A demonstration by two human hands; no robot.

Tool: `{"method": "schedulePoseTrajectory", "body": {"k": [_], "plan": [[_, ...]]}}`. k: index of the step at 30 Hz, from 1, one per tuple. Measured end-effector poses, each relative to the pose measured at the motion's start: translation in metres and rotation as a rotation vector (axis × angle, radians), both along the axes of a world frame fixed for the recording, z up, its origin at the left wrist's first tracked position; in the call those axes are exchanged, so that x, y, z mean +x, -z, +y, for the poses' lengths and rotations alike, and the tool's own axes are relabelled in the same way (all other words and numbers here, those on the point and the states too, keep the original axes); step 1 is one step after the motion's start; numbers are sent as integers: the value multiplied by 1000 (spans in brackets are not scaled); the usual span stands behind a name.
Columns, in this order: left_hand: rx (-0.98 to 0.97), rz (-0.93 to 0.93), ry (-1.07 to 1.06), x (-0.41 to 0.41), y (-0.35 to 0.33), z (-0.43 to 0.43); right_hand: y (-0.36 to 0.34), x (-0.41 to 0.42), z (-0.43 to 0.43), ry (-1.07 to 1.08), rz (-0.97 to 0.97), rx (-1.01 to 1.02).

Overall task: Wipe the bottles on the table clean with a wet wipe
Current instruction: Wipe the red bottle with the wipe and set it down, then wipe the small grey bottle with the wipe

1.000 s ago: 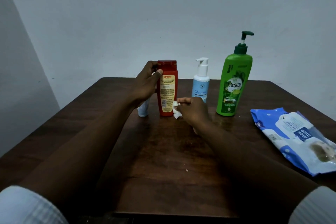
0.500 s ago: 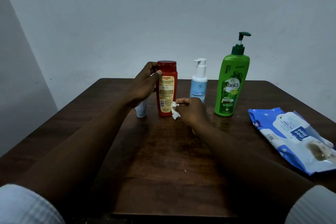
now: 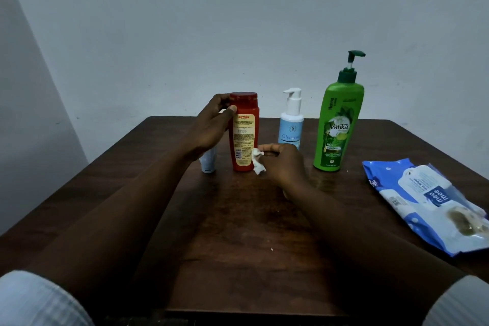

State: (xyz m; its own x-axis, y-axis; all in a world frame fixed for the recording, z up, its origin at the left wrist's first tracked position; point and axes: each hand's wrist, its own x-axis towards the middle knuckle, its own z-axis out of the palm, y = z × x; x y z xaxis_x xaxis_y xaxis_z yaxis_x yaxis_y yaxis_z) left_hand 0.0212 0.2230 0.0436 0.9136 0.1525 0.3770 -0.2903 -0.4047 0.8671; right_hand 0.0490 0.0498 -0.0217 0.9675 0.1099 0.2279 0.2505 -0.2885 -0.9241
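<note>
Flanking red bottle (image 3: 244,135): tube (image 3: 209,163), pump bottle (image 3: 291,124)

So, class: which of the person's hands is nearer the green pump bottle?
Right. The right hand, pinching the wet wipe, sits just left of the green pump bottle; the left hand grips the red bottle farther left.
</note>
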Motion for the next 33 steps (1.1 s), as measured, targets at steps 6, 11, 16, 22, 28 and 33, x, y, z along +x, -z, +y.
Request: {"method": "schedulePoseTrajectory", "body": {"k": [6, 11, 16, 22, 28, 33], "plan": [[-25, -160, -196, -15, -8, 29, -1, -8, -14, 8, -8, 52], [-82, -56, -345, -32, 22, 44, 1, -14, -22, 7, -7, 87], [-67, 281, -285, -39, 58, 37, 1, -18, -25, -29, -14, 92], [-90, 347, -287, -34, 69, 32, -2, -22, -21, -82, 5, 102], [-93, 274, -340, -47, 63, 19, -10, -21, -16, -105, 6, 112], [-127, 104, -323, -72, 43, -16, -25, -25, -22, -105, -43, 186]]}}
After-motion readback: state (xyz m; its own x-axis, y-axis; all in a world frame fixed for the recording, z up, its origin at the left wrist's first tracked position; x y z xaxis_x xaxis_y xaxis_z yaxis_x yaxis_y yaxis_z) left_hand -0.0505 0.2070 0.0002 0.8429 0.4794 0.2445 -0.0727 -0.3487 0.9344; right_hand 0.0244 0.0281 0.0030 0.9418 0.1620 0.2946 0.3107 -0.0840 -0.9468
